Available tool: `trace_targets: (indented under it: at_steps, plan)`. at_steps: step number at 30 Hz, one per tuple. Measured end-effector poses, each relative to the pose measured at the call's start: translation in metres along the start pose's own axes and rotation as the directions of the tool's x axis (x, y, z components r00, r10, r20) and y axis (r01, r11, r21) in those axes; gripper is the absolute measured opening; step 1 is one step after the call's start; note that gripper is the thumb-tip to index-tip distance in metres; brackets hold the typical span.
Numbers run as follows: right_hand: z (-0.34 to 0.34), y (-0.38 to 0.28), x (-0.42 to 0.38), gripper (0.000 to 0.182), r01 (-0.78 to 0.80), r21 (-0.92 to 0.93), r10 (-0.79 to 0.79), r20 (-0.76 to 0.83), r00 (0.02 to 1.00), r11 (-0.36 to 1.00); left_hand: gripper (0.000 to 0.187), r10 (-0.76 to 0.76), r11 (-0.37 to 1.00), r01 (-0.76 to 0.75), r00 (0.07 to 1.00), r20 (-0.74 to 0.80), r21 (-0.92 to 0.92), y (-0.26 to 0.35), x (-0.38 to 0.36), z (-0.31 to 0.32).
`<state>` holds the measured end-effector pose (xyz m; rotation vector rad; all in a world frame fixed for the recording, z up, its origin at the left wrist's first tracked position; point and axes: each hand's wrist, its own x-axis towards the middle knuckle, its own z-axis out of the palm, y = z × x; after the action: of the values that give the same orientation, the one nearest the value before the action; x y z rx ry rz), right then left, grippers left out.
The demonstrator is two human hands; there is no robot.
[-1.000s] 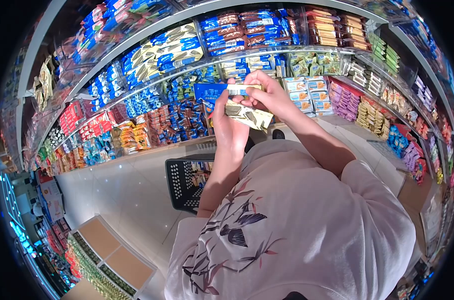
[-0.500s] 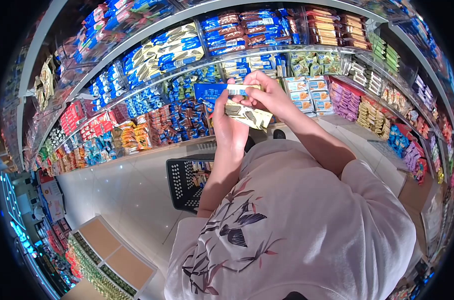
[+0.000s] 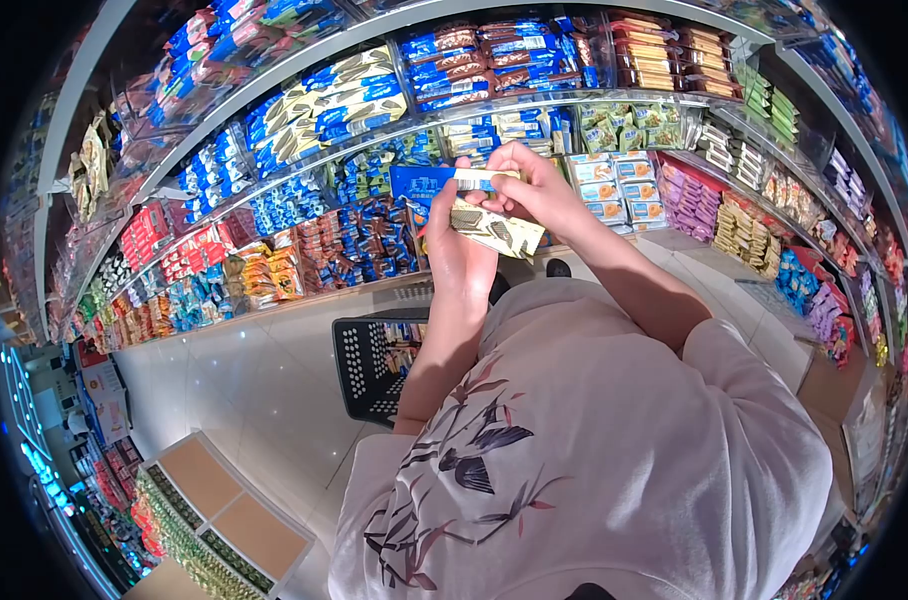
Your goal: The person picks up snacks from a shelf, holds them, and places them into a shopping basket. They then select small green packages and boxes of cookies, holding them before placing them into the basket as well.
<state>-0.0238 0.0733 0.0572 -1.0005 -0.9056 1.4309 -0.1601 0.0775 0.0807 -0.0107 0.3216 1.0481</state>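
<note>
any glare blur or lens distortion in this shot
Head view: strong fisheye bowing of the shelf rail, with black vignetting; head view: small bright glints on the floor; head view: upper-left packets smeared, left hand and right hand fairly clear.

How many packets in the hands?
2 visible: the upper packet, blue at one end, between the left hand and right hand; the cream lower packet, beside the left hand. More may be hidden.

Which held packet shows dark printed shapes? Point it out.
The lower, cream packet, sticking out below the right hand; the upper packet shows blue and a white label.
</note>
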Motion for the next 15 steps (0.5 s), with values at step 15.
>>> trace_targets:
  at_steps: [15]
  plan:
    - [-0.0019, 0.0015, -0.0018, 0.014, -0.011, -0.006, 0.011, -0.012, 1.000, 1.000, 0.029, -0.021, 1.000, 0.022, 1.000, 0.007, -0.021, -0.0013, 0.0012, -0.0055]
